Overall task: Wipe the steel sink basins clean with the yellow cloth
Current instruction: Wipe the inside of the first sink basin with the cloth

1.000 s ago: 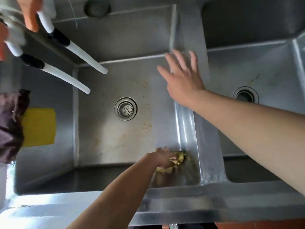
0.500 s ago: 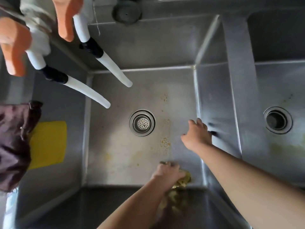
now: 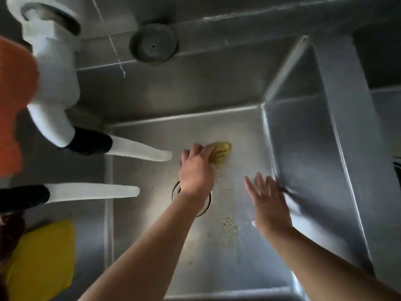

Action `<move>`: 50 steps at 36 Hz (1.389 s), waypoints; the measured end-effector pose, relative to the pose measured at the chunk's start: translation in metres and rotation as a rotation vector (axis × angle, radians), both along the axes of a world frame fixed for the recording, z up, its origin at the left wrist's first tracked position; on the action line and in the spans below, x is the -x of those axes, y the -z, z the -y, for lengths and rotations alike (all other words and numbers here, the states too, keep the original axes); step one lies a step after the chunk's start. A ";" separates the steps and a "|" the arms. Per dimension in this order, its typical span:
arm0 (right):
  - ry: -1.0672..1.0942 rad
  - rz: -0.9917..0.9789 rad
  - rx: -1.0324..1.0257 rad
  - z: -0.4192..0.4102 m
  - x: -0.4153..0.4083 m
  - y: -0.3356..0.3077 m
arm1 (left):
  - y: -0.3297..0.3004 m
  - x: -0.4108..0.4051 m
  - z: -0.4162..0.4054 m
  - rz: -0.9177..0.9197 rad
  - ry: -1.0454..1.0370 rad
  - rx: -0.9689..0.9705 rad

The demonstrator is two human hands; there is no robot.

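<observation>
My left hand point(image 3: 196, 168) grips the crumpled yellow cloth point(image 3: 221, 154) and presses it on the floor of the steel basin point(image 3: 243, 131), near its back wall. The round drain point(image 3: 206, 205) lies mostly hidden under my left wrist. My right hand point(image 3: 268, 205) is spread flat with straight fingers low in the basin, close to its right wall; whether it touches the steel is unclear. Yellowish stains point(image 3: 230, 229) speckle the floor between my two arms.
Two white spouts point(image 3: 138, 151) with black collars reach over the basin from the left, with an orange tap handle point(image 3: 15, 101) above. A yellow sheet point(image 3: 43, 261) and a dark cloth point(image 3: 8, 231) lie at the left. A second basin point(image 3: 386, 127) lies beyond the divider point(image 3: 347, 127).
My left hand has swept the cloth from the basin's front right corner to the back, past the drain. My right hand came off the divider and down into the basin. The view moved closer.
</observation>
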State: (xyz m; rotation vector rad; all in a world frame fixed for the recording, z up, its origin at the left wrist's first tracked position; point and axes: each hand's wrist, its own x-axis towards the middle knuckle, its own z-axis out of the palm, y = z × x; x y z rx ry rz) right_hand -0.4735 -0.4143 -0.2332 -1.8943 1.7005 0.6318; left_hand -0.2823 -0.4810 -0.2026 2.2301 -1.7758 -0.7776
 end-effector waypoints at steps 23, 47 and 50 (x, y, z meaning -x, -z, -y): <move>0.023 0.040 0.027 0.002 -0.001 0.001 | 0.071 0.006 -0.011 0.230 0.442 -0.178; 0.283 0.160 -0.141 -0.059 0.008 -0.036 | 0.020 0.036 -0.210 0.202 0.951 -0.616; 0.381 0.203 -0.203 -0.067 0.010 -0.039 | 0.011 0.043 -0.224 0.140 1.007 -0.762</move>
